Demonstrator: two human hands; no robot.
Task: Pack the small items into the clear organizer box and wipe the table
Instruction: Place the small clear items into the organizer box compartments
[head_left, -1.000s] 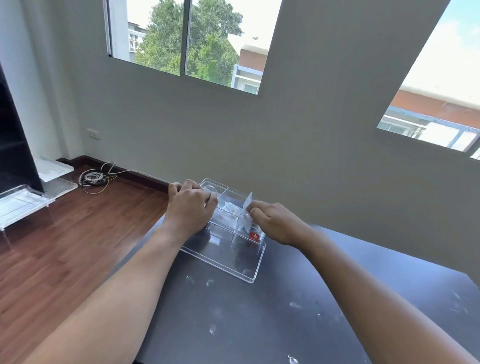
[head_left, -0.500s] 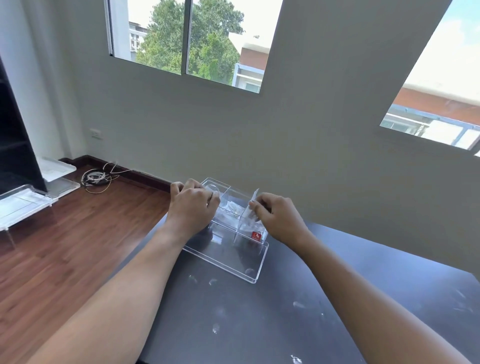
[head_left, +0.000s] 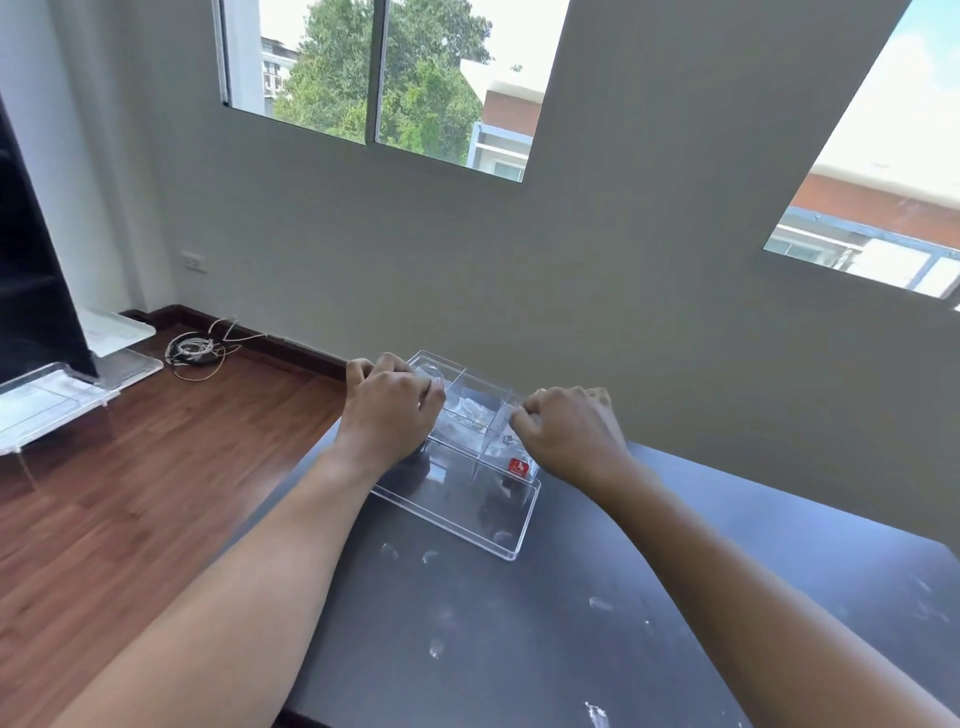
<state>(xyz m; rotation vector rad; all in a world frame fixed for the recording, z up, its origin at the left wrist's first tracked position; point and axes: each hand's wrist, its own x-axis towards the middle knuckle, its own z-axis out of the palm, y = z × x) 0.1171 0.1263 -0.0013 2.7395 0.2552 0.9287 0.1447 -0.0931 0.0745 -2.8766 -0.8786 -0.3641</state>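
Note:
The clear organizer box (head_left: 480, 397) stands at the far end of the dark table (head_left: 519, 649), with a flat clear tray section (head_left: 467, 512) in front of it. Pale crumpled items lie in its middle compartment (head_left: 470, 415). My left hand (head_left: 387, 410) is closed over the box's left end. My right hand (head_left: 571, 431) is curled over the right compartment, its fingertips pinched on a small white packet that is mostly hidden by the fingers. An item with a red label (head_left: 517, 467) shows low in that same compartment.
White smudges (head_left: 435, 647) dot the table. The table's left edge drops to a wooden floor (head_left: 156, 493), where a coiled cable (head_left: 193, 349) lies by the wall. A clear acrylic stand (head_left: 47, 400) and a dark cabinet (head_left: 31, 291) are at the far left.
My right hand has lowered the white packet from upright above the box down into the right compartment. My left hand has stayed on the box's left end.

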